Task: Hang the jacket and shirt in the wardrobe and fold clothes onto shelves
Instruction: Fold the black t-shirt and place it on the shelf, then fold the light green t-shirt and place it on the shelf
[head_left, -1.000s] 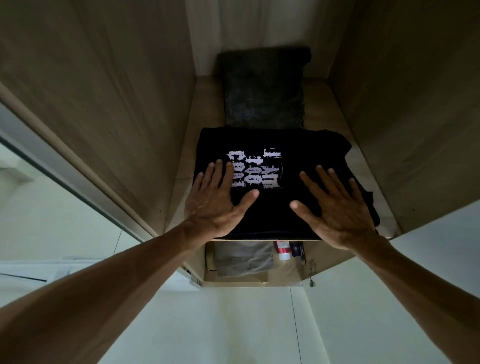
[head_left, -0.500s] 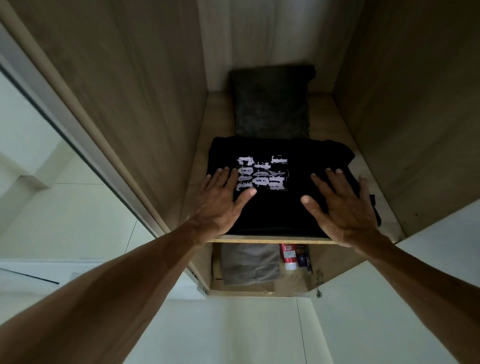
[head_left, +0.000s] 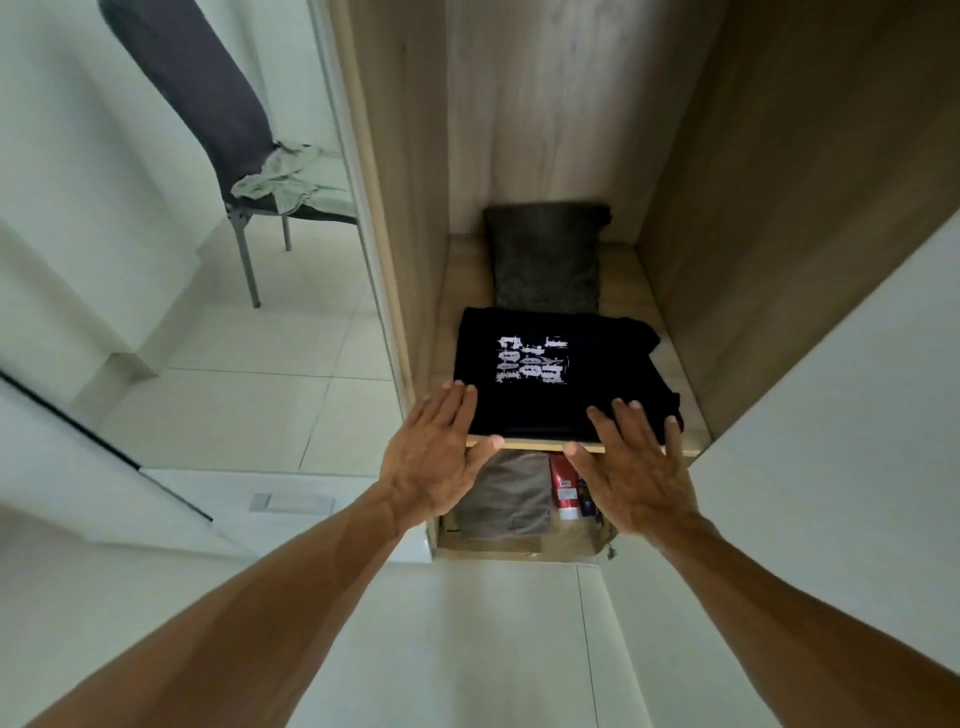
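**Folded tee on shelf, hands flat at its front edge**

Black T-shirt (head_left: 556, 384), white print up, folded square on wooden shelf (head_left: 623, 270) inside wardrobe (head_left: 753, 234). Front edge flush with shelf lip. Darker folded garment (head_left: 545, 254) behind it, touching or overlapping slightly at the back.

Left hand (head_left: 434, 457) flat, palm down, fingers spread, nothing held; fingertips over tee's front-left corner. Right hand (head_left: 631, 467) likewise flat and unclenched, fingertips over front-right edge. Contact or hover: cannot tell from this angle.

Below: grey folded cloth (head_left: 506, 499) and red tube (head_left: 563, 486) on lower shelf. Off left: chair (head_left: 208, 104) with pale green garment (head_left: 283, 179) on the seat (probably next in line).

Handling, as judged: light, soft knit, no stiffness, folds slump if pinched at one point. Right side bulges past the fold, likely a loose sleeve. Best taken with both palms under or flat on top, near front corners; sliding on smooth wood should go easily. Nothing fragile.
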